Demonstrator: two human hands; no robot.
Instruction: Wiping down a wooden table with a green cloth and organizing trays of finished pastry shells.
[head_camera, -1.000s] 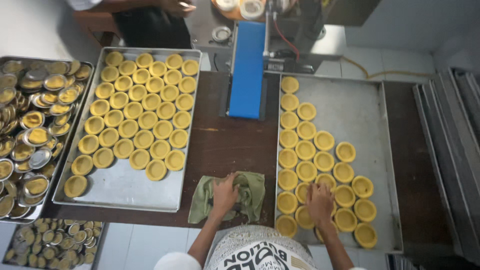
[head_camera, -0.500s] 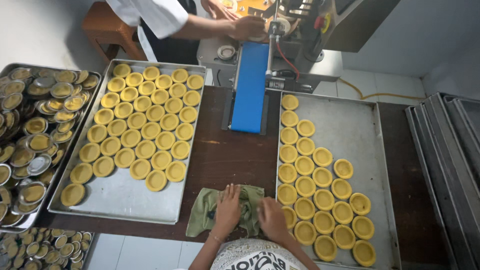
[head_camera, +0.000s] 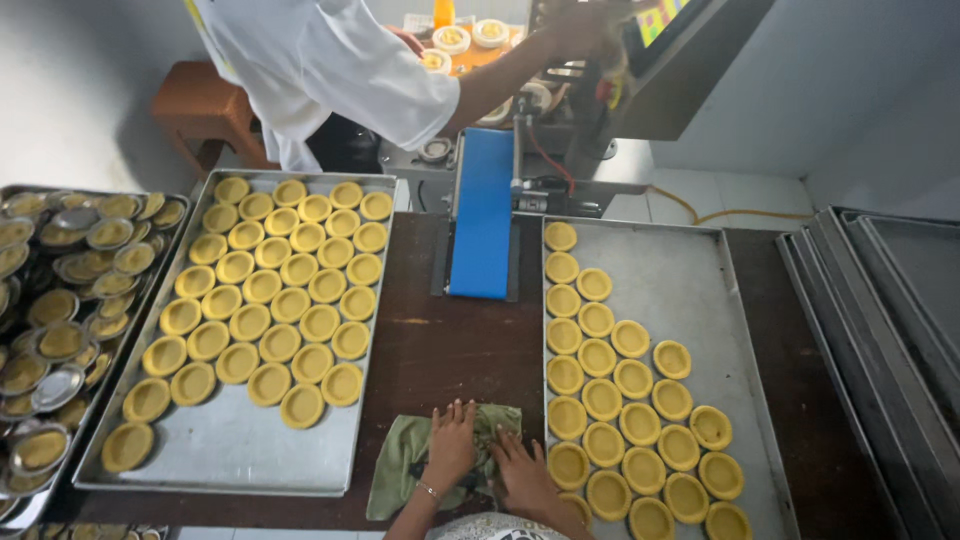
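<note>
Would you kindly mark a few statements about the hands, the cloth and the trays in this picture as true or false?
1. Both hands, the left hand and the right hand, rest on the green cloth. True.
2. The cloth lies inside the right tray. False: it lies on the dark wooden table, between the two trays.
3. The left tray holds rows of yellow tart shells. True.
4. The blue conveyor belt carries several tart shells. False: its surface shows none.
5. Another person in a white sleeve reaches toward the machine at the far end. True.
</note>
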